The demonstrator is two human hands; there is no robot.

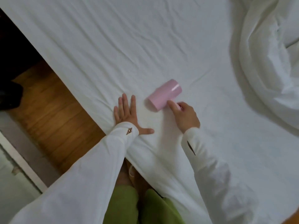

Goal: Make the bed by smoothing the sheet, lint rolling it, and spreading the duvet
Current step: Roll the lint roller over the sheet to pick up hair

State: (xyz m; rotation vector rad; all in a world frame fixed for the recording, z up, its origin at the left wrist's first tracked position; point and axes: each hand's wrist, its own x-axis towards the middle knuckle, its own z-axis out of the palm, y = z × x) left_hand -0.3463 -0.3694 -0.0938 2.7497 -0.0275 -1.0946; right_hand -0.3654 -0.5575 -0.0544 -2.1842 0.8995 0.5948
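Soft, even, rather dim indoor light with a cool cast over the white sheet (129, 46). Shadows are faint: a light one beside the duvet (267, 70) folds, deep darkness at upper left. A small glare streak marks the pink lint roller (165, 96). Slight overall softness; wide-angle bending shows at the edges.

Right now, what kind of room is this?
Most likely a bedroom: a white fitted sheet covers a mattress, a bunched duvet lies at the right, and wood flooring runs alongside.
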